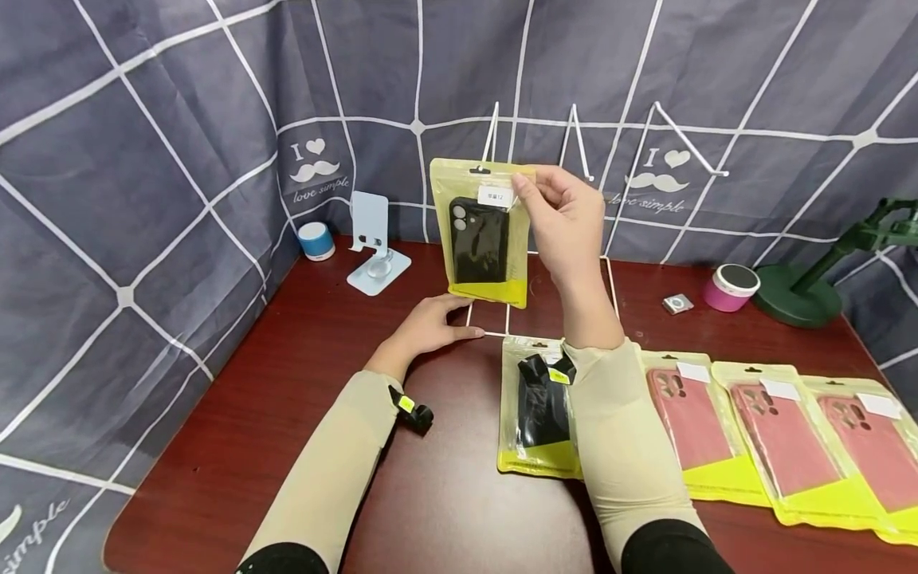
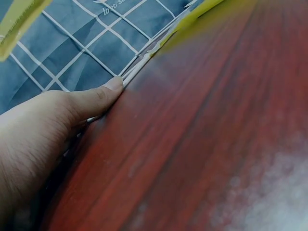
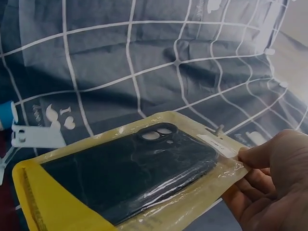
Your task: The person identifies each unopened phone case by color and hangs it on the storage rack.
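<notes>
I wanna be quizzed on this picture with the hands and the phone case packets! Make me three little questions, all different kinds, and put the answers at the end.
1. How many pink-case packets show on the table in the head view?
2. True or false: in the head view, the blue cylinder stands to the left of the phone stand.
3. What does the right hand pinch?
a) the phone stand
b) a black-case packet
c) the blue cylinder

Key: 1. Three. 2. True. 3. b.
</notes>
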The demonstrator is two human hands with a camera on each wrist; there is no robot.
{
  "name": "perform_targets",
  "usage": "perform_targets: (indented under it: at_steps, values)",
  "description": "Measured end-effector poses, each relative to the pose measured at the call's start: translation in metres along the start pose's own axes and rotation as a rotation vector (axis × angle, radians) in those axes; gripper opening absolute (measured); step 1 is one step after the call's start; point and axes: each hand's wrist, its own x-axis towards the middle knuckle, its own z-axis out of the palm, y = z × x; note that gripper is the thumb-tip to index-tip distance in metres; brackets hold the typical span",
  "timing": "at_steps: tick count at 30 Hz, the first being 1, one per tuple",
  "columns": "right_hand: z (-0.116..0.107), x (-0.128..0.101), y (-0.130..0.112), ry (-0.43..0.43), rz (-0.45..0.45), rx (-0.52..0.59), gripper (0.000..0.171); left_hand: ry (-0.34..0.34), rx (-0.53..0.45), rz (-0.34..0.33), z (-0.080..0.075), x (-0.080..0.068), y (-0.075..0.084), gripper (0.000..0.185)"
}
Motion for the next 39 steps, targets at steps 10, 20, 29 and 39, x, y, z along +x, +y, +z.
perform_targets:
  at_steps: [10,20,29,39]
  values:
    - [0.005,0.003,0.024,-0.046,0.024,0.029,0.021,-0.002,0.004,0.031,-0.002,0.001,0.001,0.084]
    - [0.002,0.005,0.082,-0.146,0.190,-0.137,0.033,-0.011,0.007,0.056,0.000,0.003,0.003,0.084]
    - [-0.003,0.006,0.099,-0.071,0.169,-0.272,0.032,-0.001,0.025,0.069,0.002,0.005,0.000,0.083]
    - [0.000,0.007,0.100,0.017,0.127,-0.409,0.040,0.009,0.020,0.060,0.003,0.004,-0.004,0.085]
